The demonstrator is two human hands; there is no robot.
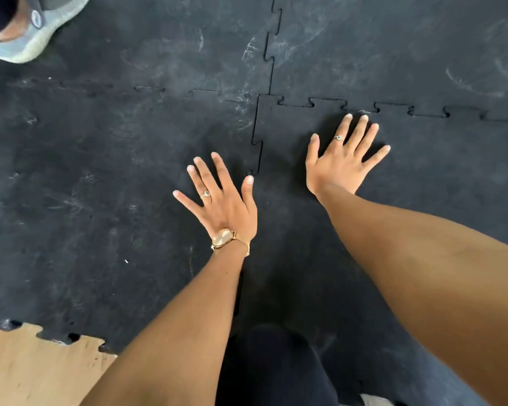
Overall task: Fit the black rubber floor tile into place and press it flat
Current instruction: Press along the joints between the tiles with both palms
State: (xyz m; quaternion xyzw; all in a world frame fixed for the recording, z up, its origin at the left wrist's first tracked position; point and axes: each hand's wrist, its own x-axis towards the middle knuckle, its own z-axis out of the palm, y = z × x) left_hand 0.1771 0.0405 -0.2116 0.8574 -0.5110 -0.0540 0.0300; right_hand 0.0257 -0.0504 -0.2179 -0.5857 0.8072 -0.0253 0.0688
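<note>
The black rubber floor tile (pixel 440 177) lies at the right, its jigsaw edges meshed with neighbouring tiles along the top seam (pixel 393 108) and the left seam (pixel 257 142). My right hand (pixel 342 159) rests palm down on it, fingers spread, fingertips just below the top seam. My left hand (pixel 223 200), with a ring and a gold watch, lies flat with spread fingers on the adjoining tile (pixel 100 186), its thumb close to the left seam. Neither hand holds anything.
Other black interlocking tiles cover the floor above and to the left. Another person's grey shoe (pixel 35 27) stands at the top left. Bare wooden floor (pixel 27 370) shows at the bottom left beside a toothed tile edge. My dark-clothed knee (pixel 276 367) is at the bottom.
</note>
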